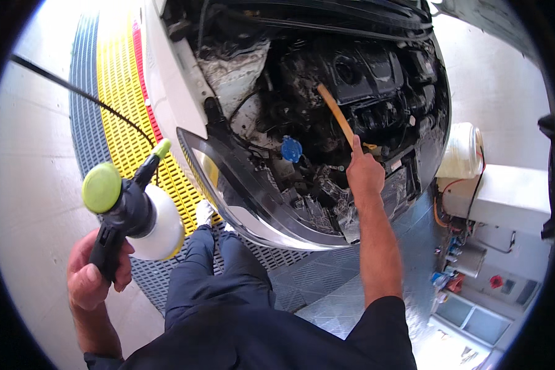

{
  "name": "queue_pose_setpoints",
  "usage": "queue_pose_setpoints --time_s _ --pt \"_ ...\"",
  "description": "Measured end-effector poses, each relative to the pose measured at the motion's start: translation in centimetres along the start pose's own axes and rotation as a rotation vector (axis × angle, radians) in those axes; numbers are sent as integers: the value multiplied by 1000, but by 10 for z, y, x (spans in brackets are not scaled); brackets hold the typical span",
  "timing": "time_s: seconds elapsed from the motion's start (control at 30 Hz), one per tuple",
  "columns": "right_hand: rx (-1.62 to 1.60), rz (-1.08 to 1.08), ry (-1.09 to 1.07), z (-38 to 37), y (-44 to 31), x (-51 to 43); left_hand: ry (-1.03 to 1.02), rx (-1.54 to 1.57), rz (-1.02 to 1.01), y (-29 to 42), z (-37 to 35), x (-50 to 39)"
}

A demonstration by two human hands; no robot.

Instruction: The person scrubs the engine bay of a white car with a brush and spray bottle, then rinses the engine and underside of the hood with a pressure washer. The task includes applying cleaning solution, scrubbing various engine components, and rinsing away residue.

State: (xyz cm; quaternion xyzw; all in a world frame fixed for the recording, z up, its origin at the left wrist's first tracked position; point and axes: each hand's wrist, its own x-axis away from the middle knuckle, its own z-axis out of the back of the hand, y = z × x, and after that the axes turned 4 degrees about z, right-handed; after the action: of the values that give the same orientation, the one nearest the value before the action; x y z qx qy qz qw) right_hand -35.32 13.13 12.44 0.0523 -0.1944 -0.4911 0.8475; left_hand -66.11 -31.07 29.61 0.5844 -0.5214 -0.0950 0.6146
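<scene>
My left hand (88,284) grips the black handle of a pump sprayer (159,226). It has a white bottle, a lime-green pump knob and a lime-green nozzle pointing up toward the car's fender. In my right hand (366,178) is a long wooden handle (336,113), index finger laid along it. Its far end reaches down beside the black plastic engine cover (374,69); whatever head it carries blends into dark, dirty parts and cannot be made out. A blue reservoir cap (291,149) sits left of the handle in the open, grimy engine bay.
The headlight (208,171) and white fender (166,92) border the bay on the left. Yellow and grey floor grating (120,92) runs alongside. A black hose (74,88) crosses the upper left. To the right stand a whitish plastic container (458,150) and cluttered equipment.
</scene>
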Motion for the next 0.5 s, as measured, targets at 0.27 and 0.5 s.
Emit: queue_pose_setpoints --time_s 0.27,0.5 --pt "-754 -129 -69 -72 -51 29 -149 -29 -25 26 -93 -23" --pt "-612 3 122 -47 -30 17 -131 -96 -19 22 -126 -12"
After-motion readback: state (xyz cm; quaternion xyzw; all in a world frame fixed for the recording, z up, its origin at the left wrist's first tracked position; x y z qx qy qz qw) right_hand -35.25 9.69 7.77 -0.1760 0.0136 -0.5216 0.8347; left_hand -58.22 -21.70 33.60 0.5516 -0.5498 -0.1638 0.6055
